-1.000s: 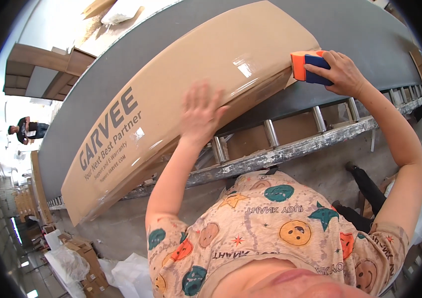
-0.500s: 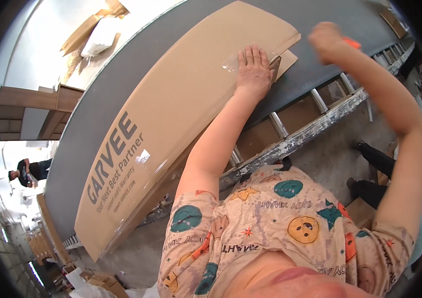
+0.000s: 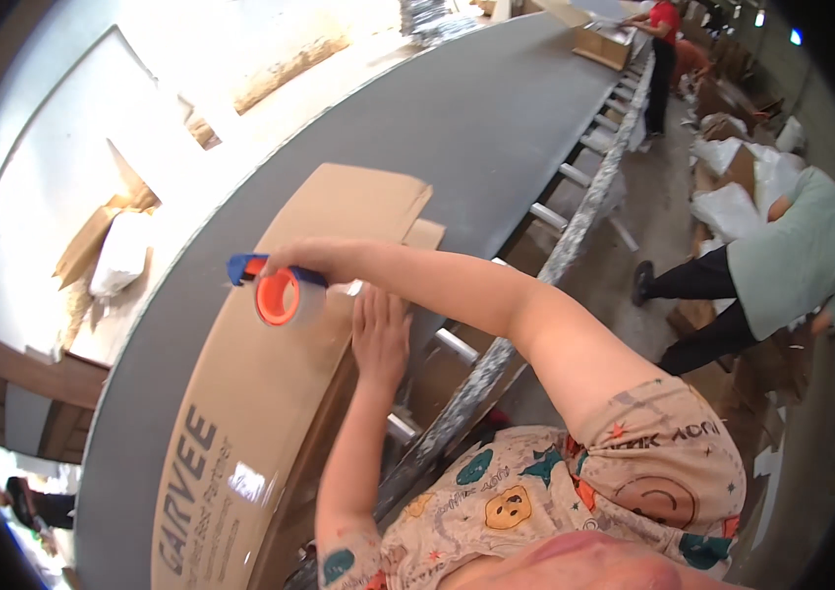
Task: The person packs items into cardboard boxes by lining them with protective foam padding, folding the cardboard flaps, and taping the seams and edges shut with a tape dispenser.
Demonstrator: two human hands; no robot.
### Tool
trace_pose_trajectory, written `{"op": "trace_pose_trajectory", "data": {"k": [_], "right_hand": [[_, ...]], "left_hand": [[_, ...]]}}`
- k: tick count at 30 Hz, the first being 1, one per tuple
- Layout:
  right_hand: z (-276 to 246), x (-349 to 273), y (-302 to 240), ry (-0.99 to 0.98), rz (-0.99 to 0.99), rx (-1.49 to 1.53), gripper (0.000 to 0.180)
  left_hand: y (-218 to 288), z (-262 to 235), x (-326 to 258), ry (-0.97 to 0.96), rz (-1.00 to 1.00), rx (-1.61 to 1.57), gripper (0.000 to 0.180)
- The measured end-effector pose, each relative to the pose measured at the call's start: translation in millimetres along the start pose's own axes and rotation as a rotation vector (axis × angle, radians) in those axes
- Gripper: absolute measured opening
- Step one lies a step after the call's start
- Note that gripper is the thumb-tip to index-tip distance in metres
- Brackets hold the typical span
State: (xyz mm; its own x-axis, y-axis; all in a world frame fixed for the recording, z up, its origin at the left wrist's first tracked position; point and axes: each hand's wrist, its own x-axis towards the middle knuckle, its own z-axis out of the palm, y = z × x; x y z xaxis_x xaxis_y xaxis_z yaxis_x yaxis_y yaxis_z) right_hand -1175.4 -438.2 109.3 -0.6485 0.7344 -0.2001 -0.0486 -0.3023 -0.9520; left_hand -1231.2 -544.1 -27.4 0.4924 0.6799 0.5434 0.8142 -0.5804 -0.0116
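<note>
The right hand (image 3: pixel 311 260) is closed around the blue handle of a tape dispenser (image 3: pixel 275 290), fingers wrapped over the top so that only the knuckles and the back of the hand show. The dispenser carries an orange roll of tape, whose round face is turned toward the camera, and it sits down on the top of the long flat cardboard box (image 3: pixel 270 393). The right forearm crosses over the box from the box's right side.

The left hand (image 3: pixel 381 332) lies flat and fully open, palm down, fingers spread a little and pointing away from the person; it grips nothing and simply presses on the box near its right edge. It is just beside the dispenser, on the dispenser's right and slightly nearer the person (fingertips close to the roll, though whether they touch it I cannot tell).

The box lies lengthwise on the grey surface (image 3: pixel 476 128), a conveyor belt, with dark lettering on the box's near end and a loose flap at its far end. Both hands rest on the box's middle stretch.

Right of the box, past the metal frame of the belt, a person in a pale green top (image 3: pixel 791 265) bends over among white bags (image 3: pixel 732 211). Beyond the box's far end, another person in red (image 3: pixel 661 39) stands at the belt.
</note>
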Motion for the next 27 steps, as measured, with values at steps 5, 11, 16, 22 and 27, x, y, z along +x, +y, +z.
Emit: {"op": "trace_pose_trajectory", "data": {"k": [5,11,16,22,27], "right_hand": [[40,84,67,-0.218,0.163,0.034,0.038],[69,86,32,-0.113,-0.056,-0.605,0.054],[36,141,53,0.201,-0.143,-0.841,0.054],[-51,197,70,0.359,-0.172,-1.702,0.052],[-38,222,56,0.373,-0.034,-1.681,0.056]], "left_hand": [[-30,-110,-236,0.072,-0.643,0.479,0.061],[-111,-191,-447,0.577,-1.547,0.937,0.069],[-99,-241,-338,1.591,-1.734,-0.06,0.086],[-120,-219,-335,1.68,-1.684,-0.049,0.087],[-126,-224,-357,1.659,-1.704,0.135,0.077]]}}
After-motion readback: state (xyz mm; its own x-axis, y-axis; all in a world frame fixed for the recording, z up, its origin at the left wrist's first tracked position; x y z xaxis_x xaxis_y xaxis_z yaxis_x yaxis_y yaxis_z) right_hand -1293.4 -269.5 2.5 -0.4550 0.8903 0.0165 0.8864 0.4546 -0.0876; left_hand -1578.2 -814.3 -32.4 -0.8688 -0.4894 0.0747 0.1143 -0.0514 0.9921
